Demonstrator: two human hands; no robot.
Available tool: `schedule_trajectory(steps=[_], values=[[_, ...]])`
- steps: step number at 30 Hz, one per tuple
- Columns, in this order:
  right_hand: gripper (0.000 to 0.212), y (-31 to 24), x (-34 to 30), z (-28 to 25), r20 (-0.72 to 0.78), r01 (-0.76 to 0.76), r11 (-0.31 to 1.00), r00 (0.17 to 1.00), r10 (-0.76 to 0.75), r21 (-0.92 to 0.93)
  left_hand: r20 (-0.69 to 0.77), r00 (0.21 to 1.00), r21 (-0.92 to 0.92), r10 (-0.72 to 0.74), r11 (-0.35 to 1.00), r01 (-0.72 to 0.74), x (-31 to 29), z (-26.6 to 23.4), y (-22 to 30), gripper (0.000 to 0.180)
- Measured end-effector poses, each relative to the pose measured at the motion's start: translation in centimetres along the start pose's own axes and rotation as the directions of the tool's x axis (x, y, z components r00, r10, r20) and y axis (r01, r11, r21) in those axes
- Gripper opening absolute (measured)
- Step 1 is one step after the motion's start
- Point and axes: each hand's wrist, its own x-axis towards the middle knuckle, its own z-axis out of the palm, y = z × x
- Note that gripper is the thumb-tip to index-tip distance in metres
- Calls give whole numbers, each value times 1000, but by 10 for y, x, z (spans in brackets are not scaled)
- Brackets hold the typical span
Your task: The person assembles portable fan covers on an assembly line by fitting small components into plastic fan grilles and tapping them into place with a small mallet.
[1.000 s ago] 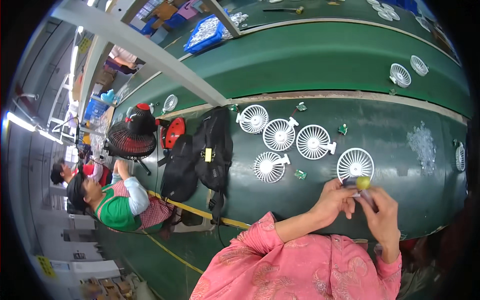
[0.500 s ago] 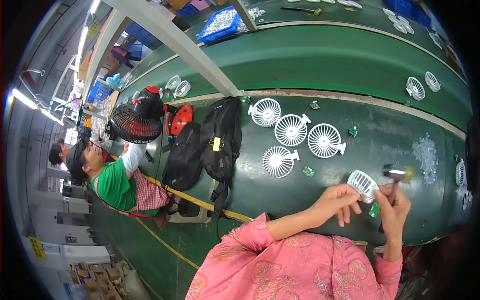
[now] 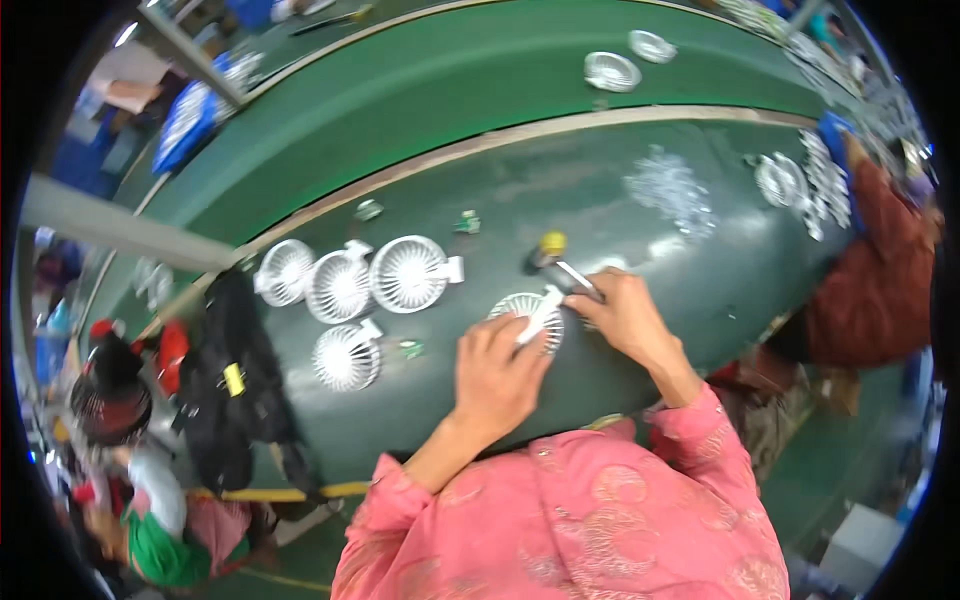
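White fan (image 3: 527, 318) lies flat on the green table (image 3: 600, 215), pinned by the curled fingers of the left hand (image 3: 495, 375), while the right hand (image 3: 622, 315) grips a yellow-capped screwdriver (image 3: 562, 268) (four similar fans (image 3: 408, 272) lie just left).

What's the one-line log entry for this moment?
left hand: holds white fan | right hand: holds screwdriver | green table

Fan (image 3: 528, 312) under hands: white. Screwdriver (image 3: 560, 268): yellow cap, dark body, possibly black. Table (image 3: 520, 190): dark green. Sleeves (image 3: 690, 440): pink, faint round pattern. Bag (image 3: 235, 385): black, yellow tag.
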Motion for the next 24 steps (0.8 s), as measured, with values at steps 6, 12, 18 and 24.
schedule_trajectory(steps=[6,12,18,24], values=[[31,-17,-36,-34,-154,-62,935,981,122,348,-8,1000,7,-4,1000,4,5,8,1,37],[26,-14,-60,-14,-326,344,939,885,-333,-27,-7,1000,-11,9,1000,-10,8,10,6,36],[25,20,-48,-29,-157,-194,944,958,242,266,45,999,-5,13,1000,-13,2,-6,2,34],[27,81,-17,-66,-511,-338,935,789,341,102,117,993,-116,-19,993,32,-3,-18,-1,37]])
